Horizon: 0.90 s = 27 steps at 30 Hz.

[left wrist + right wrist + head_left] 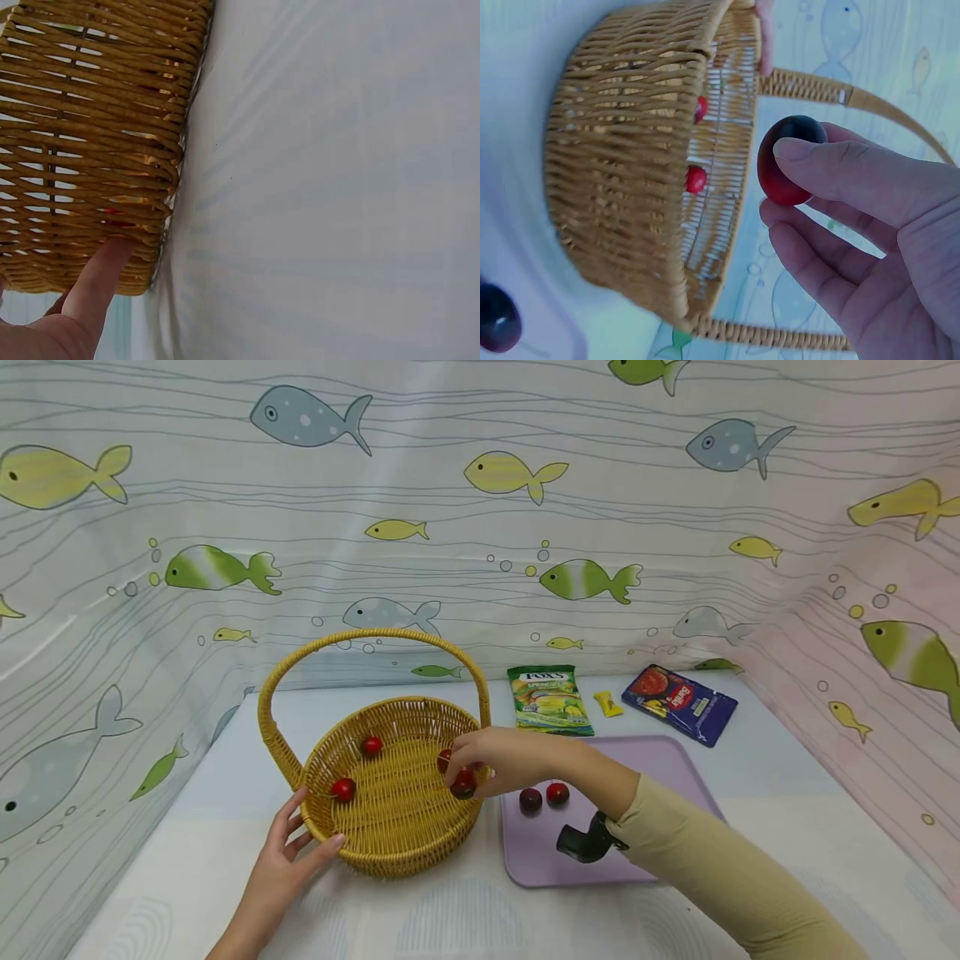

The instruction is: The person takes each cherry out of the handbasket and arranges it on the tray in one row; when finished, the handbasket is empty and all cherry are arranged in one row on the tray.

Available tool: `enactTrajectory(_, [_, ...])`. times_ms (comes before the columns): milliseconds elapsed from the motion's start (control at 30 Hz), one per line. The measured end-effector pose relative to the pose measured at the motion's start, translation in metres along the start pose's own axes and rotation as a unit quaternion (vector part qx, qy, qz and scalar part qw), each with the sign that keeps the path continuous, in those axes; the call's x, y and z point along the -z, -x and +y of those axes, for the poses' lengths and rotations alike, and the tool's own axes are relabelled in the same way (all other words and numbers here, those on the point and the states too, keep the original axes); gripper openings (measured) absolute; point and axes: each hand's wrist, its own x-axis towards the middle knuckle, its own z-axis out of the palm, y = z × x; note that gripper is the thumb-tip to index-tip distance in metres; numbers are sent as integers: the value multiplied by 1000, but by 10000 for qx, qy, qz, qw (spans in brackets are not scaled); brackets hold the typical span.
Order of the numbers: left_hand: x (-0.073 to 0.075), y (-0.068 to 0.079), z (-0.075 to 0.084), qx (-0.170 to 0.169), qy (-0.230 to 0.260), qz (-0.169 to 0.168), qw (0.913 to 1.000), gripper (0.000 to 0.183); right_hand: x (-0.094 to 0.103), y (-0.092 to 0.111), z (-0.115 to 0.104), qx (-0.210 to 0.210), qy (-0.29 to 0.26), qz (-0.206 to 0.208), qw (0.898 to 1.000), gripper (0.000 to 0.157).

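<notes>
My right hand [491, 760] is over the right side of a wicker basket [405, 860], pinching a dark red cherry [791, 161] between thumb and fingers. Inside the basket lie two red cherries toward the left, one near the back [371, 746] and another by the left wall [343, 789]. A further cherry [446, 761] shows partly behind the right hand. My left hand [288, 860] rests against the basket's front left, fingers spread, thumb at the rim. In the left wrist view, one finger [101, 281] touches the woven outer wall.
A purple tray [536, 868] right of the basket bears two dark cherries [543, 799], partly under the right forearm. Behind it lie a green candy bag [550, 700], a small yellow wrapped sweet [607, 703] and a blue pouch [678, 703]. The basket's tall handle [375, 633] arches over it.
</notes>
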Motion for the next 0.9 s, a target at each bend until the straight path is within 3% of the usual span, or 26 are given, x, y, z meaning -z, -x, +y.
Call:
enactTrajectory(233, [1,0,0,61,7,45,10000,92,-4,30,11,-93,-7,237,9997,23])
enactTrajectory(533, [1,0,1,27,-39,33,10000,92,-14,68,30,-695,-448,518,9952,25])
enactTrajectory(900, [0,-1,1,27,-38,51,10000,92,-28,107,53,-1186,-561,926,9870,29])
